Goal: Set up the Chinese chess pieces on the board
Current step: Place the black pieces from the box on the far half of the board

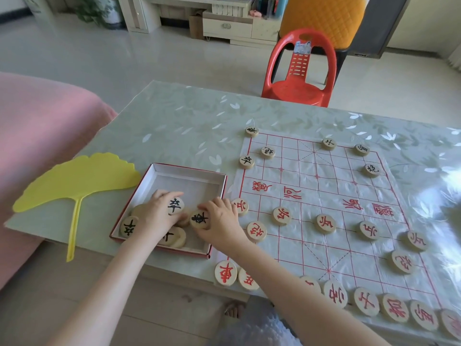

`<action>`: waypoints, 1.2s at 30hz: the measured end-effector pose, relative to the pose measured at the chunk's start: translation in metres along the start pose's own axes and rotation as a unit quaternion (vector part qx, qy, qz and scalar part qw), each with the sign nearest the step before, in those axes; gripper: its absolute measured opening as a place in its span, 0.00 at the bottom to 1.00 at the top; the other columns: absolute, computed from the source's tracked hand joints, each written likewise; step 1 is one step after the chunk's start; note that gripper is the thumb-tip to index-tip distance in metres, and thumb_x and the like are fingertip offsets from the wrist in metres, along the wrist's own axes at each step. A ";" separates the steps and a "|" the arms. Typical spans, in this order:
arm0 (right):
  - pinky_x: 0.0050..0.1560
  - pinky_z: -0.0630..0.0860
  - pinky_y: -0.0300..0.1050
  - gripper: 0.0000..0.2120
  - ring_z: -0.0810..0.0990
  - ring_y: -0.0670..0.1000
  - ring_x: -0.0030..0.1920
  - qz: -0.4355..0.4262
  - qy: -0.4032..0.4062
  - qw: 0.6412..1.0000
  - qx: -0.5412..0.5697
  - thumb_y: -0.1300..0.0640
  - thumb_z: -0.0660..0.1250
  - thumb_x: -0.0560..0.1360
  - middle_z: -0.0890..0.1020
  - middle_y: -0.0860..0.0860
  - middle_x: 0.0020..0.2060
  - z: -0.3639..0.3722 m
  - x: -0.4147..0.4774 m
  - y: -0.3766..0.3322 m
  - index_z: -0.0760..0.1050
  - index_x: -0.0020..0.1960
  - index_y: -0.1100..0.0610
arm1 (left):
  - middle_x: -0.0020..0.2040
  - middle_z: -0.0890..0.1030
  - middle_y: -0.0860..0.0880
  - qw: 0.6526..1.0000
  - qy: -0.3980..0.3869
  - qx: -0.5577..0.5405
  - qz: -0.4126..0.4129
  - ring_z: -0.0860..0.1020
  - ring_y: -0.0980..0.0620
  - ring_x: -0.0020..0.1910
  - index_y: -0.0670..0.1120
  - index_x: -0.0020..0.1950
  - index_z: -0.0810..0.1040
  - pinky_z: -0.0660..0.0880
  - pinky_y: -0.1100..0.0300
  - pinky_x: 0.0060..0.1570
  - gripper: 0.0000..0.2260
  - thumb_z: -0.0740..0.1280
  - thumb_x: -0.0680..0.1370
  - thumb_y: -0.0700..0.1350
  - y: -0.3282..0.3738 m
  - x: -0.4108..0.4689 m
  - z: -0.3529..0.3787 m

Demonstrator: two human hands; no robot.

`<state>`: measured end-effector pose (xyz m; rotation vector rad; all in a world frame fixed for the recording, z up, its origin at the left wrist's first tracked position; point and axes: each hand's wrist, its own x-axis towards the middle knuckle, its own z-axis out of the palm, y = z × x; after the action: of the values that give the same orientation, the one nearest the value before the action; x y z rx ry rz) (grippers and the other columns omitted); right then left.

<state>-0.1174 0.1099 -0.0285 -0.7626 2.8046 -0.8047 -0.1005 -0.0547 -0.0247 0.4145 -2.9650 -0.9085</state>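
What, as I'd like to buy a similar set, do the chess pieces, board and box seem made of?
The chess pieces look like pale, smooth wood with painted characters. The board seems a thin translucent plastic sheet: wrinkled, glossy, red-printed. The box is probably cardboard: thin white walls, red outer edge.

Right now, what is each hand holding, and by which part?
The left hand pinches one round wooden black-lettered chess piece by its rim; the right hand pinches a second black-lettered piece by its rim too.
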 end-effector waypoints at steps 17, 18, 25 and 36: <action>0.46 0.68 0.23 0.23 0.72 0.41 0.49 0.152 0.104 0.955 0.234 0.60 0.74 0.67 0.73 0.48 0.54 -0.118 -0.043 0.126 0.72 0.59 0.53 | 0.45 0.82 0.52 0.979 0.020 -0.167 0.113 0.78 0.53 0.49 0.52 0.49 0.80 0.74 0.60 0.50 0.19 0.79 0.61 0.50 0.138 0.029 0.039; 0.45 0.69 0.23 0.22 0.72 0.39 0.48 0.164 0.113 0.951 0.238 0.60 0.74 0.67 0.74 0.48 0.54 -0.124 -0.046 0.139 0.72 0.59 0.53 | 0.44 0.81 0.53 0.978 0.011 -0.171 0.120 0.78 0.54 0.47 0.51 0.49 0.80 0.73 0.65 0.48 0.19 0.79 0.61 0.49 0.153 0.033 0.047; 0.46 0.74 0.32 0.22 0.73 0.41 0.49 0.218 0.183 0.927 0.243 0.61 0.74 0.66 0.74 0.48 0.53 -0.168 -0.061 0.235 0.72 0.56 0.50 | 0.45 0.76 0.56 0.964 -0.054 -0.174 0.194 0.74 0.57 0.41 0.49 0.52 0.79 0.67 0.73 0.38 0.19 0.78 0.63 0.46 0.251 0.077 0.113; 0.43 0.69 0.23 0.22 0.73 0.38 0.47 0.244 0.232 0.917 0.215 0.62 0.74 0.66 0.74 0.48 0.52 -0.206 -0.080 0.351 0.73 0.58 0.52 | 0.51 0.78 0.51 0.957 -0.079 -0.164 0.227 0.75 0.55 0.48 0.46 0.57 0.78 0.69 0.69 0.46 0.24 0.78 0.63 0.42 0.348 0.129 0.209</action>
<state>-0.2527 0.5017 -0.0396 0.2270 2.8013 -1.5690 -0.3301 0.3039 -0.0143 -0.3495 -2.7608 -1.3730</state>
